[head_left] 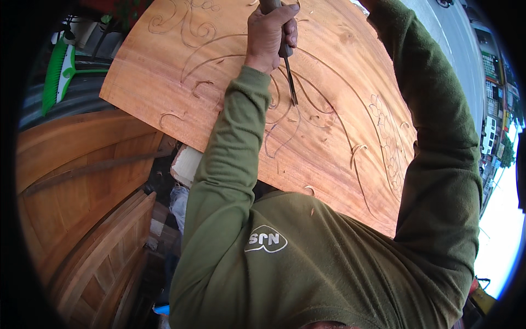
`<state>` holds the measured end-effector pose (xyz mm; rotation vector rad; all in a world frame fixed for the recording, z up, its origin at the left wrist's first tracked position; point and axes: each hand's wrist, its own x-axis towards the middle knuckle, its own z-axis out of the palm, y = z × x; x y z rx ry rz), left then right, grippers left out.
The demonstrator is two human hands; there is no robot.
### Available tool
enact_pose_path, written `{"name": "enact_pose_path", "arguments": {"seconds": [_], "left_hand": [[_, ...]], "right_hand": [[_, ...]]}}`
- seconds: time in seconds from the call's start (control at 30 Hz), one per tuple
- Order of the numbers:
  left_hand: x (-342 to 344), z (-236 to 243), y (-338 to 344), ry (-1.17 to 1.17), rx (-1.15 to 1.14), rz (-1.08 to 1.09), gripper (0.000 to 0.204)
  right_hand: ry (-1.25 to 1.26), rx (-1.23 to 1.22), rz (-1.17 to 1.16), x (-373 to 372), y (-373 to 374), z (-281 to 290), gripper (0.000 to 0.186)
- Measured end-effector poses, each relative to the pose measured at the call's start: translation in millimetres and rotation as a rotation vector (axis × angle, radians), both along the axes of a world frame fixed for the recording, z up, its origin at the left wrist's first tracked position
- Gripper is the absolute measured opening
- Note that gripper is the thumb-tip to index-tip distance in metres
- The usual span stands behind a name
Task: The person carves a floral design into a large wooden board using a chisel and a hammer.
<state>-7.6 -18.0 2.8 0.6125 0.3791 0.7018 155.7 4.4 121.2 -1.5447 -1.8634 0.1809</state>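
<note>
My left hand [268, 37] is wrapped round the handle of a carving chisel [290, 82], near the top middle. Its thin metal blade slants down toward me, with the tip at a drawn line on a broad wooden board [323, 170]. Grooved scrolls and curves run across the board, and pencilled flowers [378, 112] show on its right part. Several curled wood shavings [359, 148] lie on the surface. My right arm [438, 104] reaches forward along the board's right side; its hand is cut off by the top edge.
Panelled wooden doors [82, 170] lean at the lower left, next to the board. A green and white broom [66, 71] is at the far left. Below the board's left edge shows a pale block [186, 164]. Beyond my right arm runs a grey road [455, 38].
</note>
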Motion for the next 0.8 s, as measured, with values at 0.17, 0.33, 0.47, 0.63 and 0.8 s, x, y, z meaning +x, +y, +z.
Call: {"name": "enact_pose_path", "arguments": {"seconds": [0.17,0.33,0.47,0.63,0.8], "left_hand": [[-4,-19,-2,-0.012,0.035,0.039,0.024],[-9,-2,-3,0.067,-0.021,0.025,0.029],[-4,-7,-14,0.045,-0.008,0.041,0.024],[-7,-14,-12,-0.003,0.017,0.106,0.023],[-8,-7,-8,0.117,-0.058,0.033,0.020]], "right_hand": [[-0.413,-0.570,0.261,8,6,27,0.070],[0.374,-0.731,0.684,27,17,89,0.074],[-0.267,-0.341,0.194,-1,-19,12,0.074],[-0.408,-0.697,-0.023,-27,-9,75,0.074],[0.294,-0.150,-0.189,-25,0,60,0.075]]}}
